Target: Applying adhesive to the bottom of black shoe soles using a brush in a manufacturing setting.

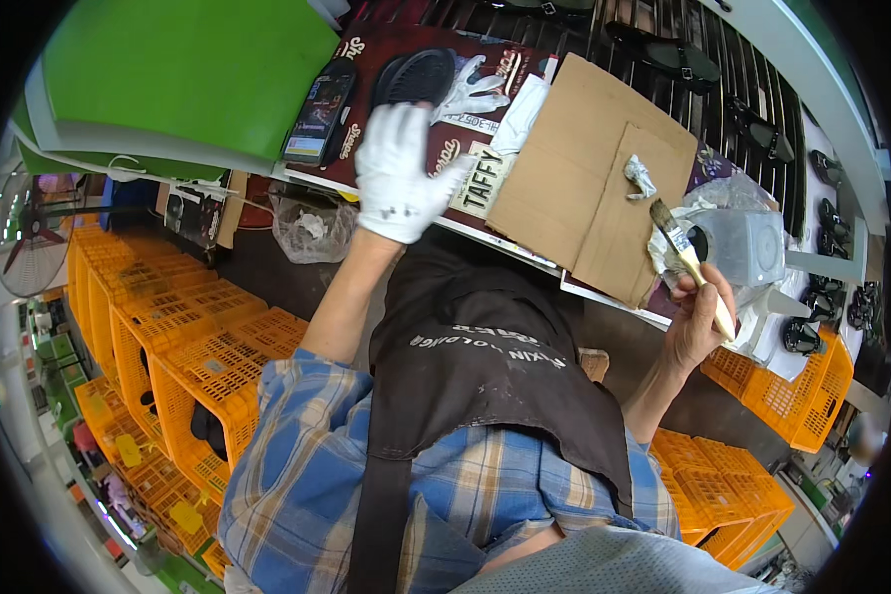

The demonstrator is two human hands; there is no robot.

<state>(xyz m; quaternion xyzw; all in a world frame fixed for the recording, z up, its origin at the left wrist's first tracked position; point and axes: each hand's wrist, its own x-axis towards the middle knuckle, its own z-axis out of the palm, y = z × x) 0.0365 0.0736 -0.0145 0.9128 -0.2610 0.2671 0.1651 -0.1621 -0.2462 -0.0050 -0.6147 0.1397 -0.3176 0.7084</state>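
Brush [701,277] with a pale handle and dark bristles sits in the bare right hand [701,319], thumb and fingers closed around the handle, bristles pointing away beside the cardboard [554,158] that lies between the hands. Holding nothing visible, the white-gloved left hand [401,176] has its thumb spread wide from its fingers; whether its fingertips touch the black sole [418,77] just ahead cannot be told. Left of that hand lies a phone [319,117]. Beyond the right hand stands a translucent container [747,243]; farther ahead, black shoes [671,54] rest on a slatted rack [708,104].
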